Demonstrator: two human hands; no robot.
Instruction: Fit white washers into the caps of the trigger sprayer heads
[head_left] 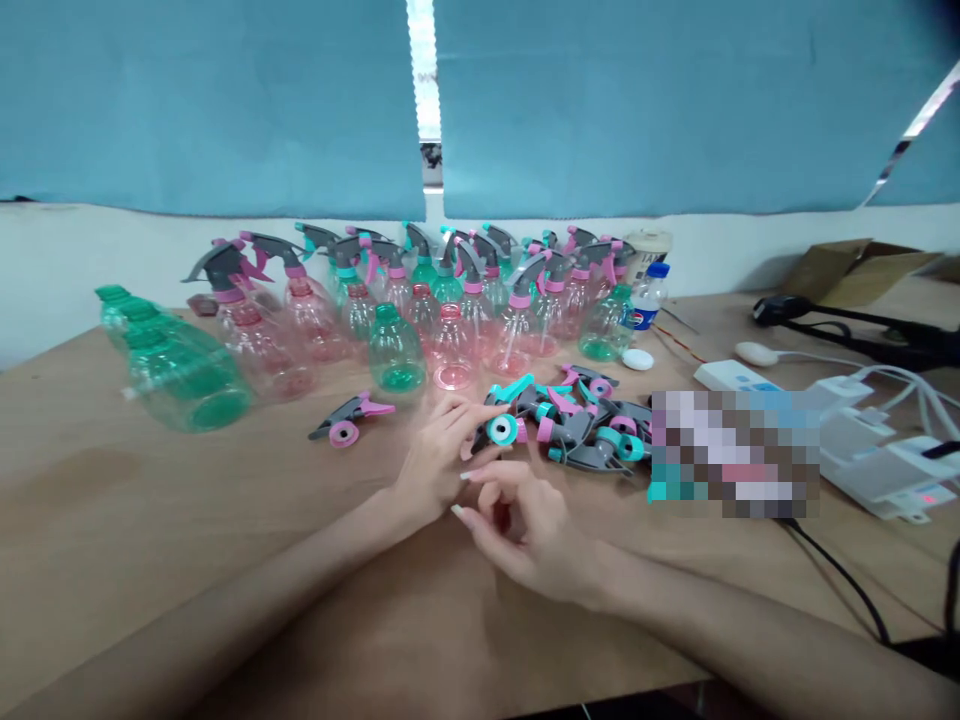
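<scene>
Our left hand [435, 455] touches a teal-collared spray head [501, 430] at the near-left edge of the spray-head pile [592, 425]; we cannot tell whether it grips. Our right hand [525, 525], loosely curled and empty, sits just beside. Bare bench [150, 500] lies open to the near left; bottles [396, 350] line the far side.

2 blue blinds [210, 100] hang across the window, a bright strip of daylight [424, 70] between them. Below runs a white wall [60, 260]; a pale wooden table [112, 500] fills the foreground, a cardboard box [855, 265] far right.
</scene>
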